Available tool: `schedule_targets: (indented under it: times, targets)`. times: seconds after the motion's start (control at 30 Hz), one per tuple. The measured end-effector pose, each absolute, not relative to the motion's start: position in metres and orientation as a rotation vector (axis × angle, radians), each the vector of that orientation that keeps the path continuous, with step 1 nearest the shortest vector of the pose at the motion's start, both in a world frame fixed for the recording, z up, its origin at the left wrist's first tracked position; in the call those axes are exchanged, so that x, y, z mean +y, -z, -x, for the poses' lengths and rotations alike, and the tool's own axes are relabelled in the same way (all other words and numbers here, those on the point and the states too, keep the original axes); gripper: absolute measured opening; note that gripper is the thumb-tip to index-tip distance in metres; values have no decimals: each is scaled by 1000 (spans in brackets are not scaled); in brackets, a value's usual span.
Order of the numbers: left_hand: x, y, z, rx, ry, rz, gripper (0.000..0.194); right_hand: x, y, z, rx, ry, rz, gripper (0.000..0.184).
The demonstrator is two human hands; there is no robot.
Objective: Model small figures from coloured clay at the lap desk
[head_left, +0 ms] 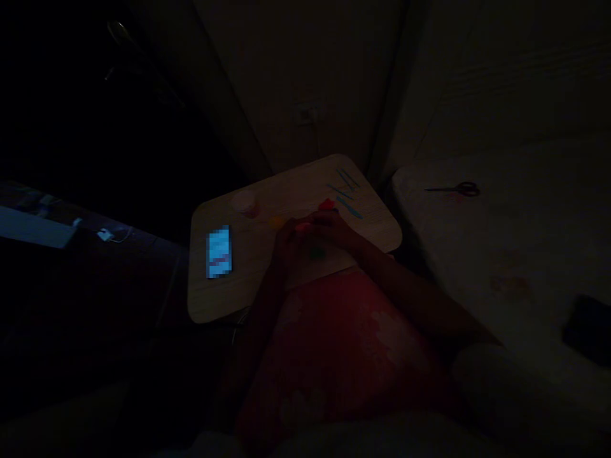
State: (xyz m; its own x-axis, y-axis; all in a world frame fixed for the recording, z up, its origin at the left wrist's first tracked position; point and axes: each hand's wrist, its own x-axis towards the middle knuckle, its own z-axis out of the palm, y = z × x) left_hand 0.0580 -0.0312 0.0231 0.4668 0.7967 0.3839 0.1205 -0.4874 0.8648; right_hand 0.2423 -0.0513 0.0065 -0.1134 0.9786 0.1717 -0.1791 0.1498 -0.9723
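The room is very dark. My left hand [286,240] and my right hand [331,228] meet over a small wooden table [258,267]. Between their fingers shows a pinkish-red lump of what looks like modelling clay [302,226]; both hands are closed around it. Just beyond my right hand lies another red lump [326,204]. A yellow lump [276,221] sits beside my left hand, and a green lump [316,253] is nearer to me, below the hands. Fine finger positions are lost in the dark.
A lit phone [219,252] lies at the table's left, with a pale round tub [244,202] behind it. Several teal tools [348,207] lie at the back right. Scissors [458,189] and a dark object [589,329] rest on the pale surface at right. A wall socket [308,114] is behind.
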Motion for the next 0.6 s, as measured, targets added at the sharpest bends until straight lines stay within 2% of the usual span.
schedule_targets:
  times: [0.27, 0.47, 0.6]
  targets:
    - [-30, -22, -57, 767, -1072, -1811, 52, -46, 8, -244, -1304, -1265, 900, 46]
    - [-29, -21, -54, 856, -1101, -1878, 48, -50, -1, -243, -1410, -1246, 911, 41]
    - [-28, -20, -53, 891, -1100, -1918, 50, -51, -4, -242, -1454, -1224, 944, 45]
